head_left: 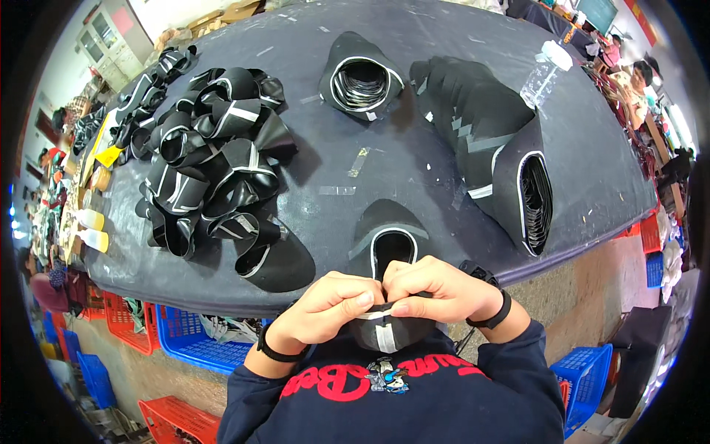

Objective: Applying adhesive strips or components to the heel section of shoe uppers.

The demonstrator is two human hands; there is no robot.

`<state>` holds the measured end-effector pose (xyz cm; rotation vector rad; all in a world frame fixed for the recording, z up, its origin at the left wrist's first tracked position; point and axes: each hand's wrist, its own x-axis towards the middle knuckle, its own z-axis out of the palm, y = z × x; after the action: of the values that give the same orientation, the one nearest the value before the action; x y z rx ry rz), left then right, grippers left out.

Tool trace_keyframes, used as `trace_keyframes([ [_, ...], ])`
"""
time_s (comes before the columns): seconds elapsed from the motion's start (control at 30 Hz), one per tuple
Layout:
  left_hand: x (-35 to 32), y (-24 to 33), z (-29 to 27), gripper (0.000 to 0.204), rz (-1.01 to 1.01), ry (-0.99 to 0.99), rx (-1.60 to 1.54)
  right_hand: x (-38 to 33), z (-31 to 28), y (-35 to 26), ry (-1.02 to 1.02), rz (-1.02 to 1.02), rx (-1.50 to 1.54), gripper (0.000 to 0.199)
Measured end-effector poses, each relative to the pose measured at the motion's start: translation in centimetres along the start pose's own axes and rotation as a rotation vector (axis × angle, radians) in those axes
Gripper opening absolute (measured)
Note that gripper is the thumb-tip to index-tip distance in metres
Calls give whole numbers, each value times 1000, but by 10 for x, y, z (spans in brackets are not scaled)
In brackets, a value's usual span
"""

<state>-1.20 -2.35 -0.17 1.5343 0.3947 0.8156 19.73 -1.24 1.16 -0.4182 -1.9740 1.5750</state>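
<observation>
From here I see left hand and right hand, both pinched closed on the upper, its long axis running between them.

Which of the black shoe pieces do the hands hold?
The single shoe piece in the lower middle: the left hand and right hand grip it. Neither touches the loose heap at left, the far stack or the long row at right.

A workshop is indicated by a large dark table loaded with many similar black pieces edged in white, plastic crates placed on the floor, and other people seen along both sides
</observation>
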Motion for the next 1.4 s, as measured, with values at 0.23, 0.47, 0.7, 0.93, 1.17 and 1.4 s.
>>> trace_keyframes([
  [0.23,5,12,2,23,14,-6,151,-3,-3,0,57,-30,-35,23],
  [0.47,10,20,2,23,-200,-47,120,-4,2,-2,42,-49,-133,43],
  [0.7,17,43,9,26,-26,-492,414,-25,-9,2,-426,-78,15,25],
  [0.93,74,129,-51,8,-51,-216,1036,-92,-36,55,538,398,-802,42],
  [1.17,177,116,-120,17,270,212,1302,-82,-32,66,498,329,-1238,46],
  [1.4,175,-13,-155,11,157,-53,1571,-84,-35,64,498,318,-1227,46],
])
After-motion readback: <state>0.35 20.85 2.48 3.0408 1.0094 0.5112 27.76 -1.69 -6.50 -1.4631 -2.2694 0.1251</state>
